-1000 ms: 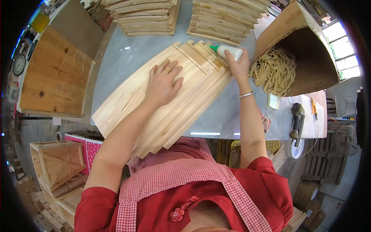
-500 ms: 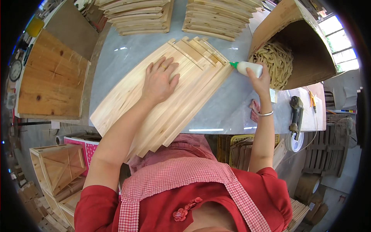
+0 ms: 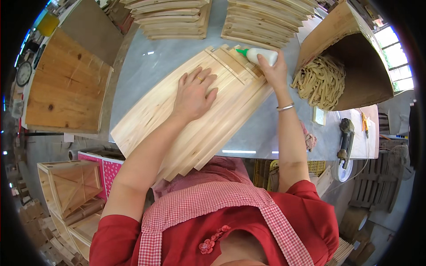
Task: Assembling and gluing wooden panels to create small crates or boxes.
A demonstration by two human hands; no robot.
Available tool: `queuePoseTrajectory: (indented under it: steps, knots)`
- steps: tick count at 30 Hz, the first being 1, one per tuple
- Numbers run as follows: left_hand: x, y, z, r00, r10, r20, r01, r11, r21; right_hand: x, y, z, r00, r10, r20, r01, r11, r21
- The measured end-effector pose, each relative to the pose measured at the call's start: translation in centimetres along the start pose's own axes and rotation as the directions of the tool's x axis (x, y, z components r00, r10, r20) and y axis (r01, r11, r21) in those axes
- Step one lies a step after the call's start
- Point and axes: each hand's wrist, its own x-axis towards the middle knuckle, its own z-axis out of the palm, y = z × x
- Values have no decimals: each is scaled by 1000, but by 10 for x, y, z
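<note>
A panel of long pale wooden slats (image 3: 177, 119) lies at an angle across the grey worktable (image 3: 275, 128). My left hand (image 3: 194, 94) rests flat on the slats with its fingers spread. My right hand (image 3: 273, 71) grips a white glue bottle (image 3: 262, 56) with a green nozzle. The nozzle points left at the far end of the panel, where short cross strips (image 3: 228, 66) lie over the slats.
Stacks of wooden slats (image 3: 175, 17) (image 3: 266, 22) stand at the table's far edge. An open cardboard box (image 3: 355, 66) with pale wood strips sits at the right. A power tool (image 3: 345, 139) lies near the right edge. A wooden board (image 3: 66, 88) and crates (image 3: 73, 186) stand left.
My right hand swung the glue bottle off to the right of the panel and has now brought it back over the panel's far end. My left hand stays flat on the slats.
</note>
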Motion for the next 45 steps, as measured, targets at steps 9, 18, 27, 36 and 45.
queuePoseTrajectory:
  steps: [9, 18, 27, 36, 45]
  knots:
    - [-1, -7, 1, 1000, 2, -10, -2, 1000, 25, -37, -1, -103, 985, -75, 154, 93, 990, -111]
    - [-1, -4, 2, 1000, -14, -1, 14, 1000, 18, -37, -17, -39, 981, 196, 10, -193, 957, 218]
    - [0, -3, 5, 999, 11, -37, -12, 1000, -20, -10, -42, 7, 997, -28, 66, 31, 999, -35]
    - [-2, -8, 3, 999, 3, -35, -3, 1000, 11, -58, -55, -98, 984, -123, 130, 144, 976, -163]
    - [-1, -6, 5, 999, 2, -44, -1, 1000, 7, -43, -61, 1, 989, 147, 26, -148, 945, 293]
